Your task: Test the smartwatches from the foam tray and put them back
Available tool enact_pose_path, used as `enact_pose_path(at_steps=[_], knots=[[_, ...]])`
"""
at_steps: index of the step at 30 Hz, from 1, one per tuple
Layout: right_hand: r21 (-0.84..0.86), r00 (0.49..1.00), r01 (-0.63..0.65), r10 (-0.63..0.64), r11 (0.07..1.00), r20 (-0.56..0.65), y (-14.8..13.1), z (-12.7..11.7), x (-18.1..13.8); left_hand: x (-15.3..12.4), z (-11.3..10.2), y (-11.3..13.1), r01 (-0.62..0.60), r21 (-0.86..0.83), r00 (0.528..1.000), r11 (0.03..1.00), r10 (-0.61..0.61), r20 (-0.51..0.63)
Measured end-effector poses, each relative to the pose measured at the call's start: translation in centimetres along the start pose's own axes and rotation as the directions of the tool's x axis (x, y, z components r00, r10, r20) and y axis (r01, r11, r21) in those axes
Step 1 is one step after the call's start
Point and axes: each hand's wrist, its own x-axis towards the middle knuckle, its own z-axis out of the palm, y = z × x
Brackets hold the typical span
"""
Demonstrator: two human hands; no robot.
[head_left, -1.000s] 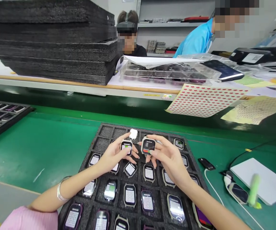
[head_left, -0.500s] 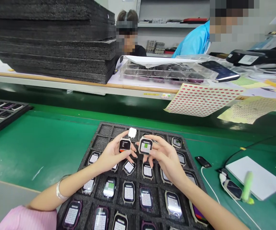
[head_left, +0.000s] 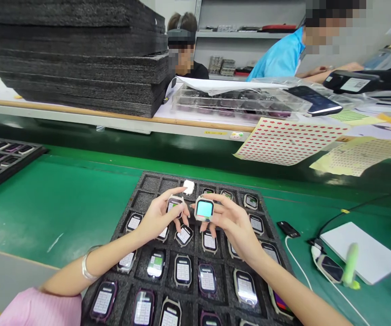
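Observation:
My left hand [head_left: 163, 215] is closed around a strapless smartwatch [head_left: 172, 204], its thumb lying across the screen. Another pale-framed smartwatch [head_left: 204, 209], lit turquoise, is gripped by my right hand [head_left: 232, 219] between thumb and fingers. Both are held above a black foam tray [head_left: 141, 201], whose pockets carry several more watch bodies. Most of those show white list screens, such as the watch [head_left: 183, 270] in the middle and the purple-framed watch [head_left: 207, 279] beside it. A white-lit watch [head_left: 189, 187] sits just beyond my left fingertips.
Tall stacked black foam trays [head_left: 79, 68] stand on the shelf ahead, beside clear plastic trays [head_left: 236, 99] and a phone [head_left: 314, 100]. Sticker sheets [head_left: 287, 140] hang over its edge. Another filled tray [head_left: 8, 158] lies left; cables and a white box [head_left: 358, 249] lie right. Two people sit beyond.
The right-hand watch screen has turned from a white list with green to turquoise. My left thumb has moved up onto its watch, whose dark text screen has changed. The blue-clad person's hands now show.

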Motion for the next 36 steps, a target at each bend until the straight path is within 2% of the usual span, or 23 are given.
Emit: enact_pose_path(at_steps=[3,7,14,17,19,21,23,25,27,28,29,31,33,34,36], knots=[[-0.007,0.999,0.008,-0.008,1.000,0.037,0.1,0.2,-0.1,0.1,0.0,0.1,-0.024,-0.031,1.000,0.999,0.024,0.005],[-0.060,1.000,0.003,-0.003,0.998,-0.005,0.3,0.6,-0.2,0.0,0.0,0.3,-0.051,-0.082,0.998,0.995,0.055,0.038],[-0.094,1.000,-0.013,0.016,0.995,0.024,0.1,0.3,-0.1,-0.1,-0.2,-0.2,-0.039,-0.076,0.999,0.996,0.042,0.033],[-0.190,0.999,0.009,-0.003,0.982,0.033,0.4,0.1,1.0,-0.3,-0.8,-0.2,-0.027,-0.064,0.996,0.998,0.032,0.084],[-0.317,0.998,0.049,-0.032,0.947,0.058,0.8,0.1,2.5,-0.7,-1.4,0.0,-0.008,-0.044,0.994,0.999,0.013,0.110],[-0.530,0.991,0.124,-0.073,0.839,0.116,1.3,0.3,4.7,-1.2,-2.2,0.1,0.014,-0.028,0.994,1.000,-0.011,0.105],[-0.754,0.978,0.208,-0.109,0.624,0.179,2.0,0.8,7.3,-1.7,-3.3,0.1,0.039,-0.011,0.996,0.999,-0.038,0.079],[-0.844,0.969,0.248,-0.130,0.475,0.211,2.8,1.6,9.9,-2.1,-4.6,0.2,0.058,0.043,0.997,0.997,-0.061,0.052],[-0.879,0.962,0.270,-0.139,0.393,0.234,3.7,2.5,12.0,-2.3,-6.1,0.4,0.038,0.220,0.999,0.975,-0.042,0.015],[-0.893,0.960,0.279,-0.138,0.353,0.245,4.2,2.8,12.7,-2.3,-6.9,0.6,0.007,0.367,1.000,0.930,-0.006,-0.004],[-0.906,0.957,0.287,-0.132,0.313,0.257,4.6,3.2,13.3,-2.1,-7.7,0.8,-0.029,0.531,0.999,0.847,0.043,-0.013],[-0.925,0.953,0.299,-0.117,0.236,0.278,5.1,3.5,13.7,-1.7,-9.4,1.2,-0.099,0.818,0.991,0.567,0.127,0.032],[-0.936,0.949,0.310,-0.106,0.166,0.295,4.9,3.3,13.3,-1.1,-11.0,1.4,-0.141,0.936,0.986,0.323,0.133,0.102],[-0.940,0.948,0.314,-0.102,0.135,0.302,4.6,3.1,12.8,-0.8,-11.7,1.4,-0.154,0.954,0.985,0.258,0.117,0.128],[-0.944,0.946,0.320,-0.078,0.083,0.314,3.6,2.4,11.3,-0.4,-12.7,1.5,-0.174,0.960,0.984,0.220,0.083,0.159]])
